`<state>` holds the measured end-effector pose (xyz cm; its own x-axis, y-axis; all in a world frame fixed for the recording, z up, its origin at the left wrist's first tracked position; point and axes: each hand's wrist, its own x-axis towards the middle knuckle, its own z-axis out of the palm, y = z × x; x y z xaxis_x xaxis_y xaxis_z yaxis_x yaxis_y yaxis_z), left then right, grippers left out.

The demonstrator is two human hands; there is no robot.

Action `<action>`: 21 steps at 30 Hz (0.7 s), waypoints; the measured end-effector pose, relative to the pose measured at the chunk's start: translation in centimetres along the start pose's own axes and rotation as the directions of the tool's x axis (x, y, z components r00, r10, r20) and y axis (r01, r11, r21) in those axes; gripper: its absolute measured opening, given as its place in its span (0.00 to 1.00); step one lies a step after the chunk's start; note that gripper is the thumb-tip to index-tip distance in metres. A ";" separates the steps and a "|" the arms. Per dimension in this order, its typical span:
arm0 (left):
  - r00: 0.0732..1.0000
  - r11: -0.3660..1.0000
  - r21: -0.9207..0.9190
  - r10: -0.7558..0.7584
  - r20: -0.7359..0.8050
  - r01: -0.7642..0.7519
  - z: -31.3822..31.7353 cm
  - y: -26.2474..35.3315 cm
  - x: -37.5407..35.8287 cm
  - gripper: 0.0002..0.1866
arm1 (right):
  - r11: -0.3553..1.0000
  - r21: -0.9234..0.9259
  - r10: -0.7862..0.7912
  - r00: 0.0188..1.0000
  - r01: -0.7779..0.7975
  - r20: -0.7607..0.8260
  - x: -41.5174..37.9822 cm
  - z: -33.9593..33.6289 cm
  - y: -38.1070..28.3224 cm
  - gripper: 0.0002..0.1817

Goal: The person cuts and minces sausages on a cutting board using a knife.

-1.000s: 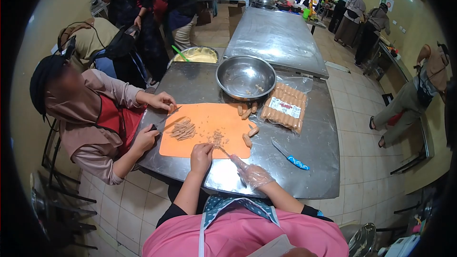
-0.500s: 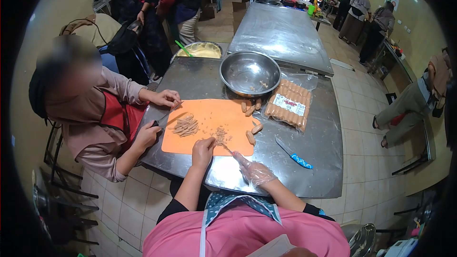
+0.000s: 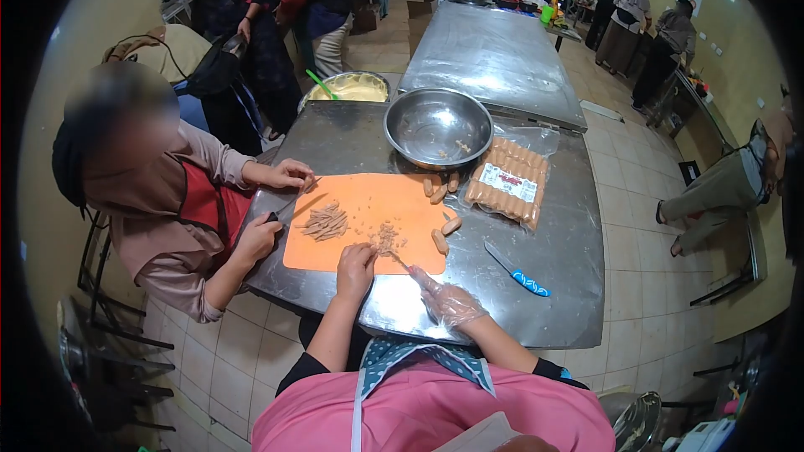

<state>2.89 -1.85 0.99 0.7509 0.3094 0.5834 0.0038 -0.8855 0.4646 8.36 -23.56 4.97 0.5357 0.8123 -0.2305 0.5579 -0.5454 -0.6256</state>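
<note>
An orange cutting board [image 3: 335,192] lies on the steel table, with sausage strips [image 3: 323,223] at its left and small chopped pieces [image 3: 386,238] near its front middle. My right hand [image 3: 452,303], in a clear plastic glove, is closed on a knife [image 3: 398,260] whose blade points at the chopped pieces. Bare, my left hand [image 3: 358,269] rests at the board's front edge beside those pieces, fingers pressed together; whether they pinch anything is too small to tell. Cut sausages [image 3: 440,242] lie at the board's right edge.
Behind the board stands a steel bowl [image 3: 438,127]. Right of it are a sausage pack [image 3: 507,183] and a blue-handled knife [image 3: 530,284]. A co-worker's hands [image 3: 256,238] are at the left, one holding a knife. Another steel table [image 3: 494,54] stands beyond.
Both my hands stay nearly in place over the board's front edge. The view has shifted very slightly. At the far right, a person has bent or moved a little.
</note>
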 end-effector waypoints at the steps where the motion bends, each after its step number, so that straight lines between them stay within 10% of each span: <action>1: 1.000 1.000 -0.004 0.010 -0.008 -0.010 0.0 0.0 0.0 0.04 | 1.000 -0.001 0.003 1.000 -0.003 0.003 0.0 0.0 -0.1 0.31; 21: 0.973 0.973 0.006 -0.229 -0.036 0.229 0.4 0.8 -0.7 0.04 | 0.996 -0.020 0.086 0.995 -0.087 -0.053 0.4 -0.3 -0.9 0.30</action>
<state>2.65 -2.89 0.67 0.7055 0.5164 0.4853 0.1803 -0.7931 0.5818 8.23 -22.84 5.62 0.6143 0.7505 -0.2437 0.5220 -0.6180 -0.5878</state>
